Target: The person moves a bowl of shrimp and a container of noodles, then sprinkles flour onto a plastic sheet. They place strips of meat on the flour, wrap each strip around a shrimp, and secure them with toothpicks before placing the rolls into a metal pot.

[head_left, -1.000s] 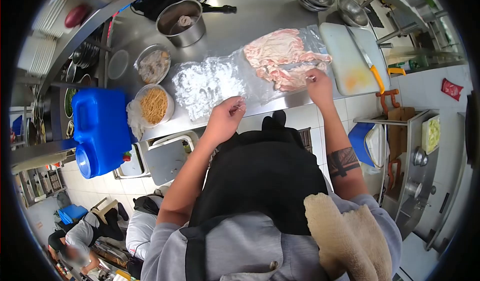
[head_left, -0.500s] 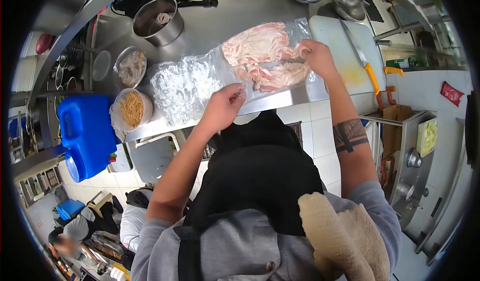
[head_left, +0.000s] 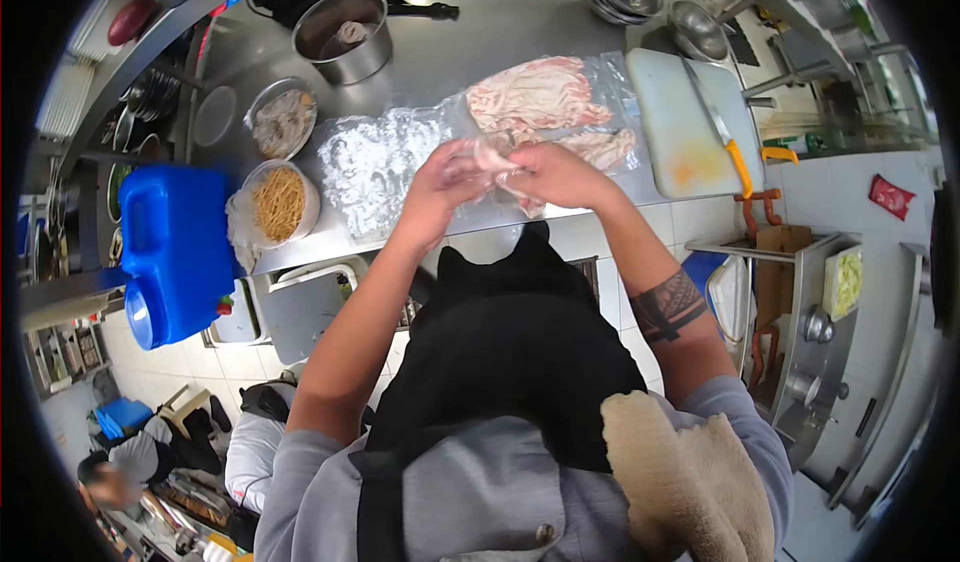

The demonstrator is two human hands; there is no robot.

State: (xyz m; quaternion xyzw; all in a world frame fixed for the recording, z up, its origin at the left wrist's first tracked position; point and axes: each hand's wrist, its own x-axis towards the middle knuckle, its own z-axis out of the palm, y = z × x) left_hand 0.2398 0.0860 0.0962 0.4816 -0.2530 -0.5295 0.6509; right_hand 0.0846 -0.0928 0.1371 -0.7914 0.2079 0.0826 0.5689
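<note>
My left hand [head_left: 440, 187] and my right hand [head_left: 562, 174] meet over the near edge of the steel table. Between their fingers is a pale pink piece of raw meat [head_left: 492, 154], its lower end hanging down. My right fingers are closed on it; my left fingers, slightly blurred, curl round its other side. Behind them, a large flat piece of raw meat [head_left: 530, 95] lies on a clear plastic sheet [head_left: 622, 92], with a smaller meat piece [head_left: 605, 148] partly behind my right hand. Left of these lies plastic with a white, crinkled-looking surface [head_left: 370, 167].
A white cutting board [head_left: 665, 112] bears an orange-handled knife [head_left: 735, 157]. Along the left stand a tub of thin sticks [head_left: 283, 207], a bowl of pale food [head_left: 285, 122] and a blue jerrycan [head_left: 180, 252]. A steel pot [head_left: 355, 57] stands behind. A co-worker [head_left: 145, 457] is at lower left.
My right hand has moved left from the meat's right end to meet my left hand. A meat piece is now lifted between them. The view has shifted slightly.
</note>
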